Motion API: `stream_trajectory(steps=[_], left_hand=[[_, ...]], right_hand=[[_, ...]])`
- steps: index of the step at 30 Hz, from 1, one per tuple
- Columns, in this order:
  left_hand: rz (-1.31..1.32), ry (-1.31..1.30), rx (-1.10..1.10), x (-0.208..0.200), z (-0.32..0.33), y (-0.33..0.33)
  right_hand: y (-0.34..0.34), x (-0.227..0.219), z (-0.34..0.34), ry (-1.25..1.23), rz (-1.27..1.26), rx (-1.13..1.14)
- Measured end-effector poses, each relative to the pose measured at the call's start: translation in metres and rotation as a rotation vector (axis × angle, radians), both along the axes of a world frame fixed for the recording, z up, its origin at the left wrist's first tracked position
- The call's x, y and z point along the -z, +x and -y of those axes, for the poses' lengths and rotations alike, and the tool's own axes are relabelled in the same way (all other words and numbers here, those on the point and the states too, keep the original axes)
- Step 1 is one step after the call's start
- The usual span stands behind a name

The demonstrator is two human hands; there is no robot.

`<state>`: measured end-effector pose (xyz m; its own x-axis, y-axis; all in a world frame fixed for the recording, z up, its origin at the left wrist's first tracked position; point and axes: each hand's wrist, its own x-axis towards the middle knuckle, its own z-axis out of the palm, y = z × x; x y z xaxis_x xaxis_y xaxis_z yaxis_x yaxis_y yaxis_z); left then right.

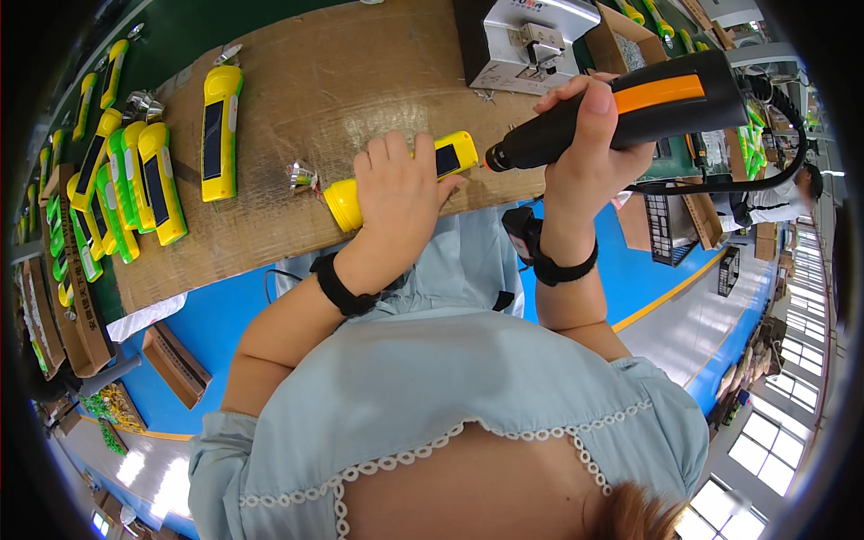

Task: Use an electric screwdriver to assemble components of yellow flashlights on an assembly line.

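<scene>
One bare left hand (396, 184) bends palm down, its fingers curled over one yellow plastic flashlight (462, 149) with a dark panel, near the front edge of the brown cardboard-covered bench (301, 94); the raised right hand (594, 135) wraps firmly round one black-and-orange electric screwdriver (666, 93), tip just beside the flashlight's end. One silver cone-shaped reflector (301, 175) lies by the flashlight's head; one yellow-and-green flashlight (219, 135) lies apart, further left.

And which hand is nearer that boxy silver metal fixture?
Right. The right hand is just below the fixture in the picture; the left hand is farther off, lower left.
</scene>
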<state>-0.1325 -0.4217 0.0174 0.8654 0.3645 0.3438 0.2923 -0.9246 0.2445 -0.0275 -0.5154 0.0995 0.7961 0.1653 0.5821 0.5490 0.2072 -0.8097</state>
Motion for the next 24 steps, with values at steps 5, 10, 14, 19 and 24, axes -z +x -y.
stream_trajectory(steps=[5, 10, 14, 19, 24], left_hand=[[0.302, -0.198, 0.287, -0.006, -0.004, 0.012], [0.236, -0.441, 0.418, -0.026, -0.008, 0.032], [0.456, -0.277, 0.406, -0.075, -0.022, 0.09], [0.613, -0.08, 0.191, -0.096, -0.038, 0.152], [-0.019, -0.079, 0.144, -0.087, -0.015, 0.057]], right_hand=[[-0.001, -0.006, 0.003, 0.234, -0.115, -0.169], [0.014, -0.024, 0.023, 0.437, -0.139, -0.246], [0.048, -0.045, 0.025, 0.48, -0.025, -0.101], [0.09, -0.051, 0.0, 0.456, 0.151, -0.092], [0.128, -0.032, -0.01, 0.221, 0.317, 0.096]])
